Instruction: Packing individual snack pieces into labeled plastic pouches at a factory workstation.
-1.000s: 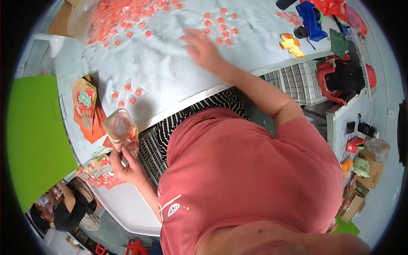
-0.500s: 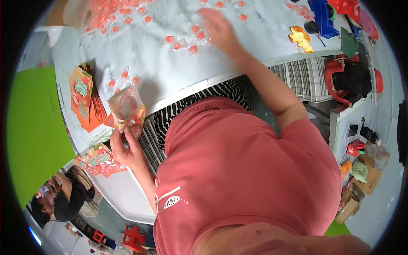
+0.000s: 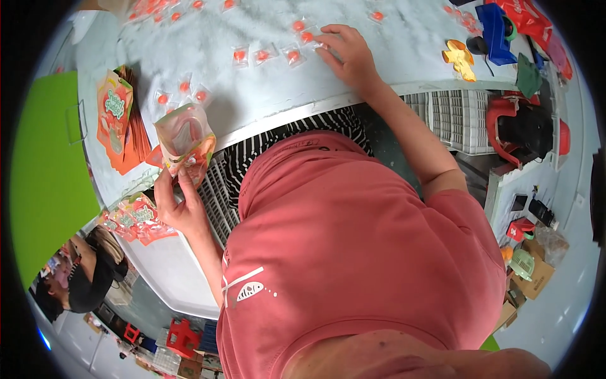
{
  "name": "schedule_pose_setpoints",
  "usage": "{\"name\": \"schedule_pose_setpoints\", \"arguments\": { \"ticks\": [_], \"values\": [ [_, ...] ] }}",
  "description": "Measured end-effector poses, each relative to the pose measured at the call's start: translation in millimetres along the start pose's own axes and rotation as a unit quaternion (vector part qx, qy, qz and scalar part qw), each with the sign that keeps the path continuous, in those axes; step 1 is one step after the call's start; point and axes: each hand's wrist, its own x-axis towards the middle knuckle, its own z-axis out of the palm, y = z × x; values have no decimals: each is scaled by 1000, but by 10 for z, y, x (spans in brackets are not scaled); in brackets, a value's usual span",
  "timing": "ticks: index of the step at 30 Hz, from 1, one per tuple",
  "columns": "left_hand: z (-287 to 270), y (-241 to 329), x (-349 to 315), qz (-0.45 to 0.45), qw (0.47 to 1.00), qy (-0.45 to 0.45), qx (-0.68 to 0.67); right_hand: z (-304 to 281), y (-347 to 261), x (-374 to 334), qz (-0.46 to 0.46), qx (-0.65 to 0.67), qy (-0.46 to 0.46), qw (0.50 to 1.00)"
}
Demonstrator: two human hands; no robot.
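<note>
My left hand (image 3: 181, 205) pinches an open printed pouch (image 3: 201, 151) by its lower part, at the table's front edge. The pouch's mouth gapes upward and shows a pale inside. Over the table, my right hand (image 3: 353, 63) has thumb and fingers curved and apart, beside a red candy in a clear wrapper (image 3: 307, 37); its fingertips reach the wrapper's edge. More wrapped candies (image 3: 262, 56) lie just left of that hand. A few others (image 3: 184, 87) sit behind the pouch.
A stack of flat pouches (image 3: 117, 126) stands left on the table (image 3: 252, 95). Filled-looking pouches (image 3: 136, 218) lie on a white tray (image 3: 183, 275). Yellow peel (image 3: 459, 60) and a blue tape dispenser (image 3: 497, 35) are at the right. White crates (image 3: 448, 120) stand below; another person (image 3: 88, 278) is lower left.
My right hand has come nearer and to the right, down to the wrapped candies. Some candies now lie more spread out in a row. My left hand keeps its hold on the pouch.
</note>
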Motion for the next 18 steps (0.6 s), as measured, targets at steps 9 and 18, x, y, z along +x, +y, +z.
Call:
{"name": "schedule_pose_setpoints", "arguments": {
  "ticks": [9,18],
  "values": [
    [-1,-39,-50,0,1000,-1,13,-117,162,-139,18,-90,2,996],
    [24,-64,-58,3,1000,-1,-8,146,-114,126,85,75,3,994]
  ]
}}
